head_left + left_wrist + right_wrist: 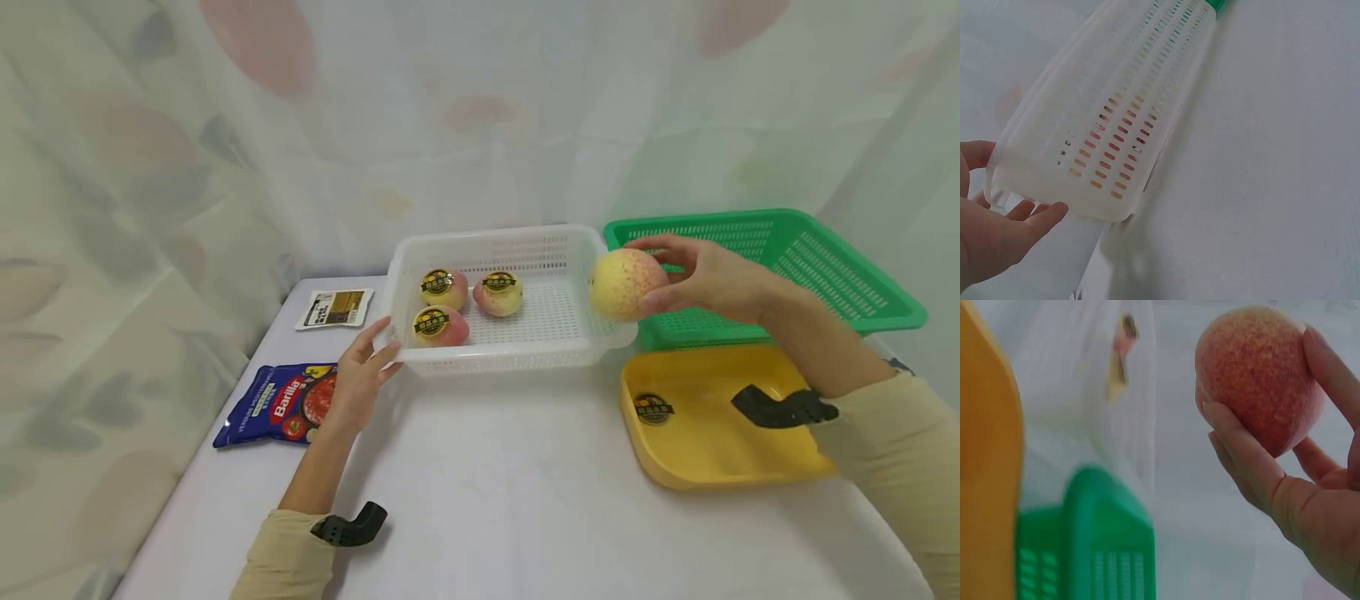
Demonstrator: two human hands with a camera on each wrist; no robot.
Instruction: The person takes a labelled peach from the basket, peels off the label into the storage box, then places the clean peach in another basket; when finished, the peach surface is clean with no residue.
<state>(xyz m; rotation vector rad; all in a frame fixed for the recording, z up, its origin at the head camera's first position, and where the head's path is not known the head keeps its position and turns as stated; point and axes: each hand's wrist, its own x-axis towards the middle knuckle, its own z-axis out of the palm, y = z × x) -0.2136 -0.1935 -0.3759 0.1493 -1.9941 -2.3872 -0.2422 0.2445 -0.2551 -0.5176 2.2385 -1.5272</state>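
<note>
Right hand gripped apple above white basket right edge; axis indeterminate. Left hand, fingers relaxed, touched basket's left corner.

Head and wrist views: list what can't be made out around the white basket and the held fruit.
- Small packet, head view: print too small to read.
- Right hand holding the fruit: any sticker faces away in both views.
- White basket, left wrist view: contents only coloured glimpses through the slots; left hand cut by the frame edge.
- Right wrist view: green basket and yellow tray blurred.
</note>
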